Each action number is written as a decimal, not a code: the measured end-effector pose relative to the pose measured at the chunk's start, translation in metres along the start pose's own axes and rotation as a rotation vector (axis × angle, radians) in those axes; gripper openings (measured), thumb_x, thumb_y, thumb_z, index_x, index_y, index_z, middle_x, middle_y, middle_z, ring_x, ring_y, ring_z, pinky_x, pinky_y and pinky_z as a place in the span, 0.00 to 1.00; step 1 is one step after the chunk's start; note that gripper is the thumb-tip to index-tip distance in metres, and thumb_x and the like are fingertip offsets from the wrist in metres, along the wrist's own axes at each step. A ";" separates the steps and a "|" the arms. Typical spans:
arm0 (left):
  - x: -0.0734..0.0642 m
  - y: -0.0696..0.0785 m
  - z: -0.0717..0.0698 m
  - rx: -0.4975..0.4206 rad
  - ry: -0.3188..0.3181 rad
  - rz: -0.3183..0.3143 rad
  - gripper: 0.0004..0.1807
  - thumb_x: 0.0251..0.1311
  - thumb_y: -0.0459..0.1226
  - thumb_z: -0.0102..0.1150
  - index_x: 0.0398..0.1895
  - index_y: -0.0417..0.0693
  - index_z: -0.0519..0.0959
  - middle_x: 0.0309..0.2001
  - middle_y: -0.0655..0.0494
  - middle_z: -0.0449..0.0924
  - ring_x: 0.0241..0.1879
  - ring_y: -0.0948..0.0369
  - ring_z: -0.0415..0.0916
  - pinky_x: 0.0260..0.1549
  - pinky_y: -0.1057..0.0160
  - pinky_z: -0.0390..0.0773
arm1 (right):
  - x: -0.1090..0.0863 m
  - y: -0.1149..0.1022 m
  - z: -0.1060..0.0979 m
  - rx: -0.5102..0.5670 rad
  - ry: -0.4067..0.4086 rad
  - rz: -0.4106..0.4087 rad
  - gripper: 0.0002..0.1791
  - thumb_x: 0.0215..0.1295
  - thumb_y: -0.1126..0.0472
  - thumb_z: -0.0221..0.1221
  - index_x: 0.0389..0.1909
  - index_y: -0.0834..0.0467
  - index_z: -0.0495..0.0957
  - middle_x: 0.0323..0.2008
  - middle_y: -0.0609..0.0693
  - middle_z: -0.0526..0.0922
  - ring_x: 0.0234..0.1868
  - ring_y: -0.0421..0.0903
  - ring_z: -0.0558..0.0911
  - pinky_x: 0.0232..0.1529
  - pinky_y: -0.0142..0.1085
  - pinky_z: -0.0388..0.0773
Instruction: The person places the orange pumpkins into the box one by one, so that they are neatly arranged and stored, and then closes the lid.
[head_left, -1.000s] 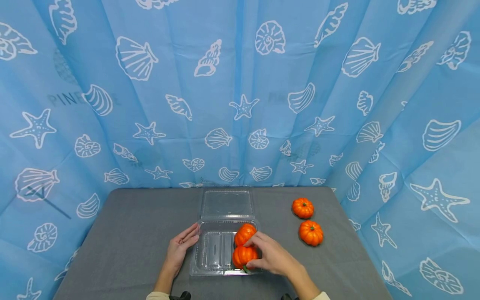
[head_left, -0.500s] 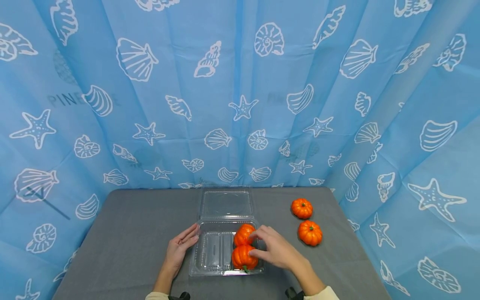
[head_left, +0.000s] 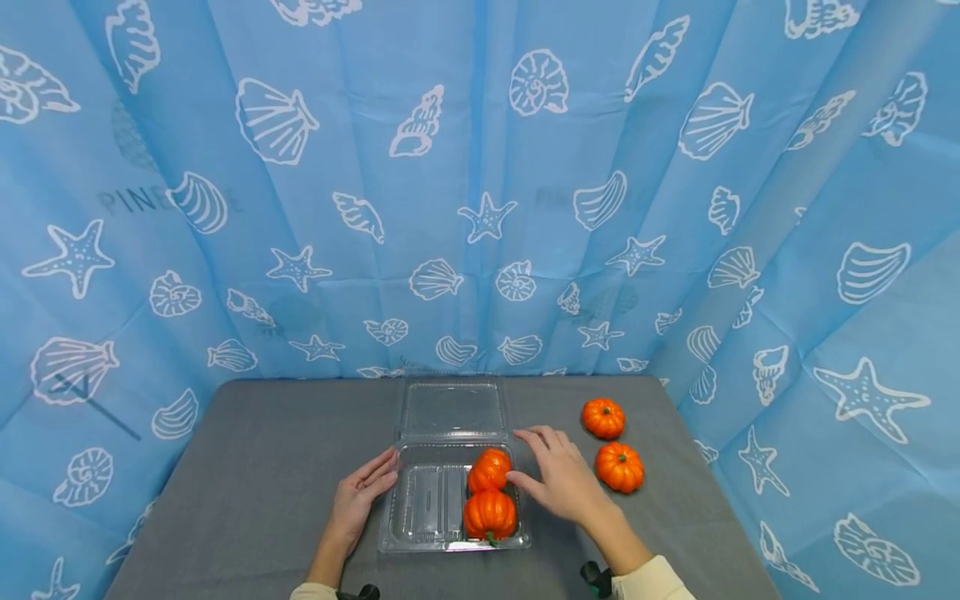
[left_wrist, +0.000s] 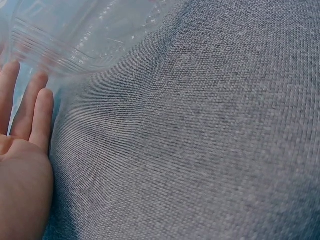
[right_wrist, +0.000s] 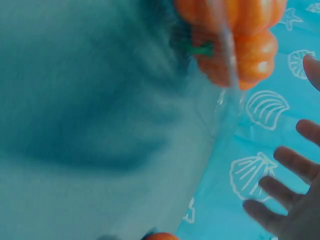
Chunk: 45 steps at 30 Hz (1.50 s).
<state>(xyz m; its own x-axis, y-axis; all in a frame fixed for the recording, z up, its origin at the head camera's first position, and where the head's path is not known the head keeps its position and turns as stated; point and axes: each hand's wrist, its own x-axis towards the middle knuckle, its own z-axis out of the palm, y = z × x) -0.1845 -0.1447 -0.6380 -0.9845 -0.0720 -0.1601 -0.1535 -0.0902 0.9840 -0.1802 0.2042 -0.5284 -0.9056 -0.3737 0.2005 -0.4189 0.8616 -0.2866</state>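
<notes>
A clear plastic clamshell container (head_left: 427,500) lies opened out on the grey table, its lid (head_left: 453,408) folded back. Two small orange pumpkins, a rear one (head_left: 489,470) and a front one (head_left: 491,515) with its green stem toward me, sit in the container's right half. My left hand (head_left: 356,502) rests against the container's left side with straight fingers, also seen in the left wrist view beside the clear plastic (left_wrist: 75,45). Just right of the container, my right hand (head_left: 562,479) is spread with nothing in it; the right wrist view shows its fingers apart.
Two more pumpkins, a far one (head_left: 603,417) and a nearer one (head_left: 619,467), stand on the table to the right of my right hand. A blue curtain (head_left: 487,250) with white shell prints hangs behind the grey table (head_left: 285,467) and along its sides.
My right hand has let go of the front pumpkin in the container and moved right and away, its fingers spreading. My left hand stays at the container's left side.
</notes>
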 end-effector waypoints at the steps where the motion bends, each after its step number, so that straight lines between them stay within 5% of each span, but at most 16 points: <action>1: -0.001 -0.001 0.000 -0.001 0.002 -0.002 0.29 0.62 0.35 0.69 0.68 0.46 0.76 0.66 0.49 0.79 0.54 0.76 0.82 0.52 0.80 0.77 | -0.001 0.002 0.001 -0.026 0.010 0.015 0.37 0.64 0.36 0.65 0.70 0.48 0.72 0.64 0.54 0.76 0.62 0.58 0.75 0.55 0.56 0.77; 11: -0.004 -0.002 -0.003 0.056 -0.010 0.001 0.29 0.63 0.38 0.69 0.69 0.49 0.76 0.66 0.51 0.79 0.56 0.77 0.80 0.52 0.82 0.75 | -0.007 0.022 0.008 -0.134 0.028 0.140 0.43 0.65 0.30 0.58 0.76 0.46 0.65 0.75 0.61 0.65 0.75 0.70 0.63 0.72 0.71 0.56; 19: -0.001 -0.001 -0.001 0.044 -0.027 0.053 0.28 0.64 0.37 0.68 0.68 0.49 0.76 0.66 0.50 0.79 0.55 0.75 0.82 0.53 0.81 0.75 | -0.010 0.048 0.006 -0.131 0.110 0.162 0.45 0.61 0.31 0.62 0.74 0.51 0.67 0.75 0.65 0.63 0.72 0.74 0.62 0.71 0.75 0.51; 27: 0.000 -0.001 0.000 0.027 -0.020 0.028 0.29 0.63 0.38 0.69 0.68 0.47 0.76 0.66 0.51 0.79 0.55 0.75 0.82 0.53 0.80 0.76 | -0.019 0.078 0.003 -0.166 0.091 0.257 0.47 0.61 0.33 0.64 0.76 0.53 0.65 0.74 0.67 0.62 0.73 0.75 0.60 0.70 0.76 0.50; 38: -0.001 -0.001 0.000 0.058 0.000 0.017 0.29 0.63 0.38 0.69 0.68 0.47 0.76 0.66 0.51 0.79 0.55 0.77 0.81 0.53 0.82 0.75 | -0.030 0.107 0.003 -0.081 0.034 0.409 0.48 0.68 0.32 0.57 0.77 0.59 0.58 0.76 0.71 0.55 0.75 0.76 0.52 0.72 0.76 0.43; 45: -0.003 0.000 0.000 0.076 0.002 0.025 0.29 0.63 0.37 0.68 0.69 0.47 0.76 0.67 0.51 0.79 0.56 0.79 0.79 0.53 0.83 0.74 | -0.039 0.119 0.000 0.035 -0.007 0.490 0.45 0.76 0.33 0.45 0.78 0.64 0.52 0.76 0.73 0.50 0.74 0.77 0.51 0.73 0.72 0.49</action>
<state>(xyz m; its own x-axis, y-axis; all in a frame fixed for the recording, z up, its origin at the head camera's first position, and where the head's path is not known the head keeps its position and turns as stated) -0.1818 -0.1445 -0.6373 -0.9879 -0.0753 -0.1356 -0.1350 -0.0131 0.9908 -0.1951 0.3215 -0.5703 -0.9972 0.0701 0.0275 0.0546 0.9245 -0.3773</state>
